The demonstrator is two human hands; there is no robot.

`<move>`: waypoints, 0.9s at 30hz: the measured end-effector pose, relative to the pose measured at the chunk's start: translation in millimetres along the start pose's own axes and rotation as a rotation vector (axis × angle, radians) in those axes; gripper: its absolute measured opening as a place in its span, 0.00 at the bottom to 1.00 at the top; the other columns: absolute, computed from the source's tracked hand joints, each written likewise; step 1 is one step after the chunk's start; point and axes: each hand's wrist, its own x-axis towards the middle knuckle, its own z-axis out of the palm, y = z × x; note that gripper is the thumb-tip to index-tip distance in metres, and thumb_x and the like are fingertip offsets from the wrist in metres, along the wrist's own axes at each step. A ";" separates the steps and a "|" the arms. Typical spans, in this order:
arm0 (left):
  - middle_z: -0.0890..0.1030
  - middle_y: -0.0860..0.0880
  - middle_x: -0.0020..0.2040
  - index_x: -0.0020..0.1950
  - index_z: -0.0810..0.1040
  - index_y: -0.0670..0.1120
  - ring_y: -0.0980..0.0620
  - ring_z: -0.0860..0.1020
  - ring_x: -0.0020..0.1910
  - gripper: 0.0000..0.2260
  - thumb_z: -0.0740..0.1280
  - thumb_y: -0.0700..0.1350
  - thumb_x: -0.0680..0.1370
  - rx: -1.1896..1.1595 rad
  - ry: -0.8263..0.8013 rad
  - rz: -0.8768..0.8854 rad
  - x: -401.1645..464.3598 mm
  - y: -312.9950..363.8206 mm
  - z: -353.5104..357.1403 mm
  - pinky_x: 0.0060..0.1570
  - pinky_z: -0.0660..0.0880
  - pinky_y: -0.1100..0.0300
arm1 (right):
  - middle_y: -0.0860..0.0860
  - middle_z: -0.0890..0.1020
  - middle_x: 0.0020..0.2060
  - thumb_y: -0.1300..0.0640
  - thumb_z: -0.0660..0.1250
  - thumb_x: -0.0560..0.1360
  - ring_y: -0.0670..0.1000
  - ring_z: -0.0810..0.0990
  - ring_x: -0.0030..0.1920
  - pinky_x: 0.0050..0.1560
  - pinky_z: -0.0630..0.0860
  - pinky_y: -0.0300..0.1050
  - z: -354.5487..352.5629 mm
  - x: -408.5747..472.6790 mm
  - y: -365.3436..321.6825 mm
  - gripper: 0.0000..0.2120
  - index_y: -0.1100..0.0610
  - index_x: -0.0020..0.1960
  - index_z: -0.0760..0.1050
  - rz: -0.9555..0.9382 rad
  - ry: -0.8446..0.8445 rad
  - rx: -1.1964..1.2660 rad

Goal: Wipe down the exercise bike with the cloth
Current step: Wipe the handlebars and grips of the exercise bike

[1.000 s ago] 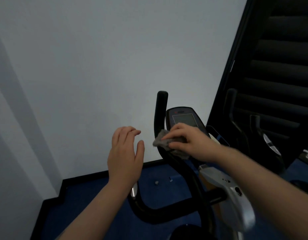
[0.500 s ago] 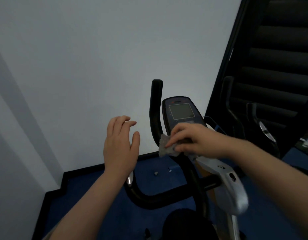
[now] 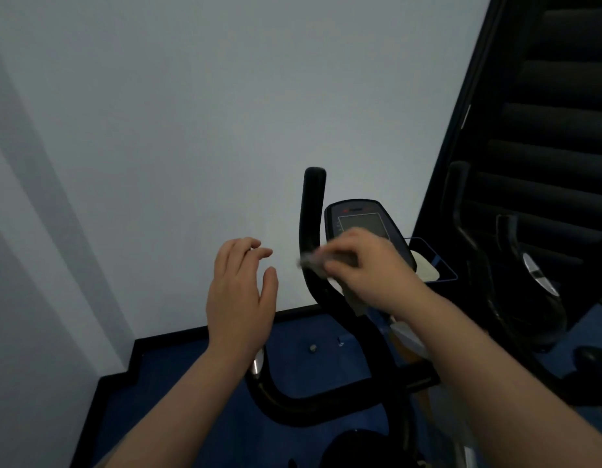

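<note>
The exercise bike's black curved handlebar (image 3: 312,211) rises at centre, with its dark console and grey screen (image 3: 358,219) just right of it. My right hand (image 3: 370,268) grips a grey cloth (image 3: 314,261) and presses it against the handlebar just below the console; the hand looks motion-blurred. The cloth's lower end hangs under the hand. My left hand (image 3: 240,295) hovers to the left of the handlebar, fingers relaxed and slightly bent, touching nothing. The bike's lower handlebar loop (image 3: 303,407) runs beneath both forearms.
A white wall (image 3: 191,130) stands close behind the bike, with black skirting along a blue floor (image 3: 191,383). A second dark machine (image 3: 515,282) and a black staircase (image 3: 556,113) stand on the right. Small bits lie on the floor.
My right hand has slid the cloth up along the handlebar toward the console's lower edge. The left hand stays hovering in about the same place. The view has tilted slightly.
</note>
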 end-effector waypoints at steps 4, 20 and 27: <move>0.73 0.51 0.61 0.58 0.77 0.43 0.54 0.66 0.67 0.10 0.64 0.40 0.78 -0.008 -0.008 0.004 0.3 0.6 -0.9 0.56 0.61 0.71 | 0.47 0.73 0.56 0.57 0.65 0.79 0.46 0.74 0.54 0.54 0.69 0.37 35.4 -3.0 -20.9 0.12 0.50 0.61 0.79 0.005 0.214 -0.029; 0.73 0.52 0.61 0.58 0.77 0.44 0.56 0.66 0.67 0.09 0.64 0.39 0.78 -0.069 0.002 0.015 -1.0 -2.4 -1.6 0.56 0.58 0.80 | 0.44 0.75 0.52 0.57 0.67 0.77 0.45 0.75 0.52 0.51 0.67 0.34 22.6 -9.4 -2.4 0.11 0.49 0.59 0.81 -0.012 0.109 -0.024; 0.73 0.53 0.62 0.58 0.77 0.44 0.56 0.66 0.67 0.09 0.64 0.39 0.78 -0.079 0.008 0.007 -1.5 -2.8 0.2 0.55 0.59 0.78 | 0.48 0.76 0.52 0.62 0.69 0.75 0.42 0.76 0.51 0.55 0.71 0.32 -0.4 40.8 -17.3 0.11 0.52 0.55 0.79 -0.041 0.510 0.272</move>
